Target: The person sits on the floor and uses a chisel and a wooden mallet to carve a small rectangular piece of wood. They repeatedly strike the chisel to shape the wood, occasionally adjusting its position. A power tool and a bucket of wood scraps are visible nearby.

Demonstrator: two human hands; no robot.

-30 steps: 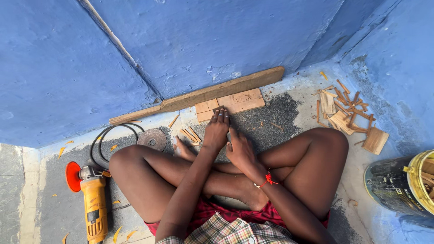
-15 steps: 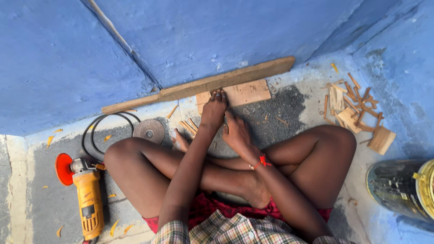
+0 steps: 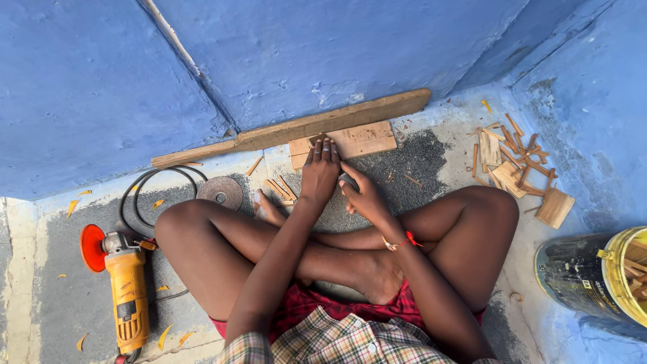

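Pressing down on the small board (image 3: 360,140) with the left hand (image 3: 320,168): arm reaching straight out over the crossed legs toward 12 o'clock, fingers stretched long and close together, tips landing on the near edge of the wood. Board lying flat on the floor at 12 o'clock, right up against the long plank (image 3: 290,128) running along the wall.

Right hand (image 3: 364,197) sitting just beside, at about 1 o'clock, wrist bent, fingers curling round a grey piece (image 3: 348,180). Honestly not seeing what that piece is, too small.

Reckoning the trick here is spreading the weight through flat fingers rather than just the tips, so nothing is skating about on that gritty floor, and bracing against the plank for a backstop. Also minding the thin sticks (image 3: 280,189) lying near the left wrist.

Grinder (image 3: 127,290) resting at 8 o'clock, well apart, with a loose disc (image 3: 220,192) at 10 o'clock. Offcuts (image 3: 512,165) piling up at 2 o'clock.
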